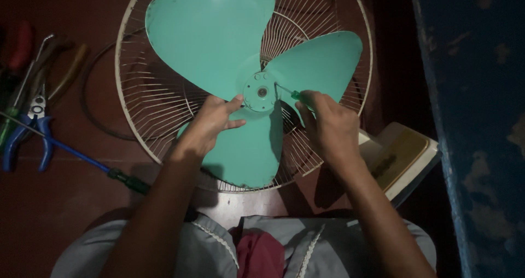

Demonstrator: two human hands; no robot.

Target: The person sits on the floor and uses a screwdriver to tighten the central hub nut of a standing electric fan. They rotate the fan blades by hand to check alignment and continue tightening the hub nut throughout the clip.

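The green three-bladed fan blade (pixel 235 64) lies in the white wire fan guard (pixel 136 97) on the dark red floor (pixel 65 201), in the middle of the scene. The left hand (pixel 210 126) rests spread on the blade beside the hub (pixel 261 91). The right hand (pixel 328 126) is closed around a green-handled screwdriver (pixel 295 96) whose tip touches the hub. Blue-handled pliers (pixel 27 133) lie far left.

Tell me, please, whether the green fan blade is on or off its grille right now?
On: the green fan blade lies within the white wire grille, its hub centred. The left hand steadies it; the right hand holds a green-handled screwdriver against the hub.
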